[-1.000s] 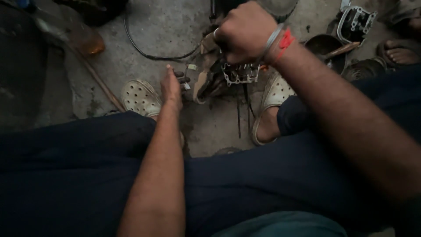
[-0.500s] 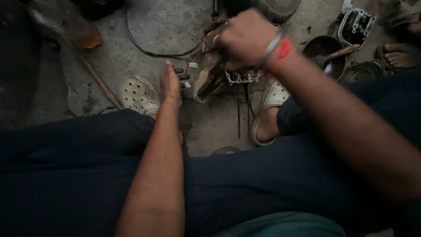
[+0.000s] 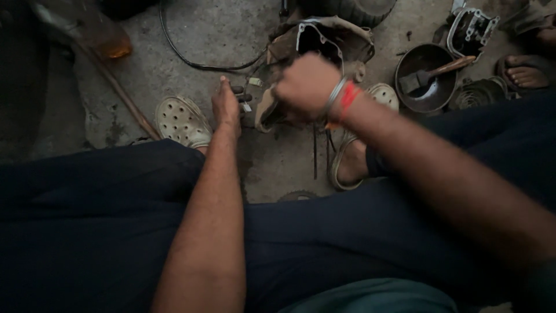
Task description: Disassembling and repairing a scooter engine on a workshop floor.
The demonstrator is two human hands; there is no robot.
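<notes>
- Head view looked down over dark trousers to a dirty metal engine casing (image 3: 324,43) on the concrete floor (image 3: 191,52); places below are given from that casing.
- Far left of it lay an amber bottle (image 3: 107,43), and nearer, a pale perforated clog (image 3: 182,120).
- Just left of it, the left hand (image 3: 227,107) pinched small dark parts (image 3: 242,93) in narrow fingers.
- Directly before it, the right hand (image 3: 307,87), wearing a steel bangle and red thread, was clenched in a fist; what it gripped could not be told.
- Right of it sat a dark bowl (image 3: 425,95) holding a brush (image 3: 431,72).
</notes>
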